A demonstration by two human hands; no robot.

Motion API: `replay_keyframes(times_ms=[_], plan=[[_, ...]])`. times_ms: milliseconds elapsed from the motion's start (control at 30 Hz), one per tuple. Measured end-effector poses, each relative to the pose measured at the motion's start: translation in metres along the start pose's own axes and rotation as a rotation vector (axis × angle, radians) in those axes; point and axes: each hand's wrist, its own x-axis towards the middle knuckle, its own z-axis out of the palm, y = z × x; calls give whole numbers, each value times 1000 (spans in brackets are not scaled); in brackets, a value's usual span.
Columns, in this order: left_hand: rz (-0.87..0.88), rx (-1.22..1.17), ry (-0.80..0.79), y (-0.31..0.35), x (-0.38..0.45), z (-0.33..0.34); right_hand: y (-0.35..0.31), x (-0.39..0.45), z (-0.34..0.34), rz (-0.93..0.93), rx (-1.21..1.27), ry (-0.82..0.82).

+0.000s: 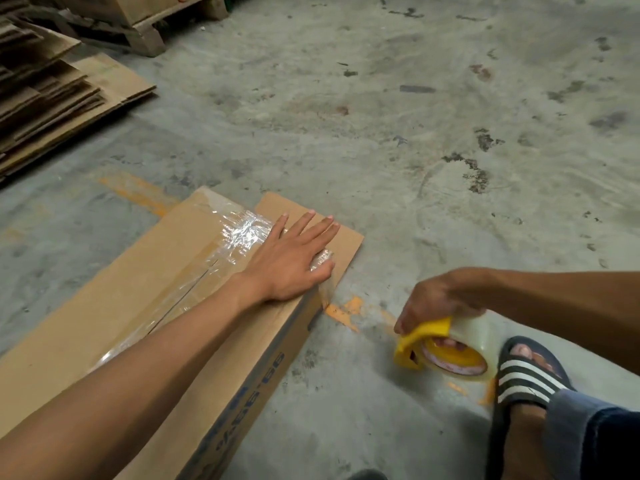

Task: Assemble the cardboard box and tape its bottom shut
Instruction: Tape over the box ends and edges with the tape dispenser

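Left grip (294, 261) lies flat, fingers straight and spread, pressing the tape (242, 233) down at the far end of the box (114, 306). Right grip (440, 303) is curled round the yellow dispenser (446, 351), which sits low over the floor (381, 133) to the right of the box, near a sandalled foot (526, 375).

That box looks light and fairly stiff, plain corrugated board, yet its flaps would give under a hard push, so I'd say a flat palm over the seam suits it better than a pinch. To move it, take it by the long edges or a corner. The tape film is thin, shiny and sticky; it has wrinkled where it bunches.

It is brown and long, lying on the floor at near left, its upturned face crossed by clear tape along the seam, with blue print down its right side. One flap sticks out past the far end.
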Motion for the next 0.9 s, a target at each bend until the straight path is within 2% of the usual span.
replay_keyframes(times_ms=[167, 300, 367, 433, 567, 633, 767, 900], plan=[[-229, -16, -30, 35, 5, 5, -18, 1, -25, -33, 150, -21], [-305, -2, 23, 44, 7, 10, -33, -10, -46, 5, 78, -5], [-312, -3, 29, 44, 4, 10, -44, -21, -56, -9, 19, 40], [-325, -8, 51, 44, -5, 10, -63, -35, -66, -54, 12, 166], [-316, -24, 67, 42, -39, 10, -116, -54, -86, -323, 82, 567], [-331, -35, 67, 39, -63, 12, -149, -64, -85, -469, 71, 662], [-393, -19, 31, 38, -124, 19, -206, -66, -70, -730, 250, 677], [-482, 11, 14, 35, -201, 26, -264, -60, -34, -902, 188, 544]])
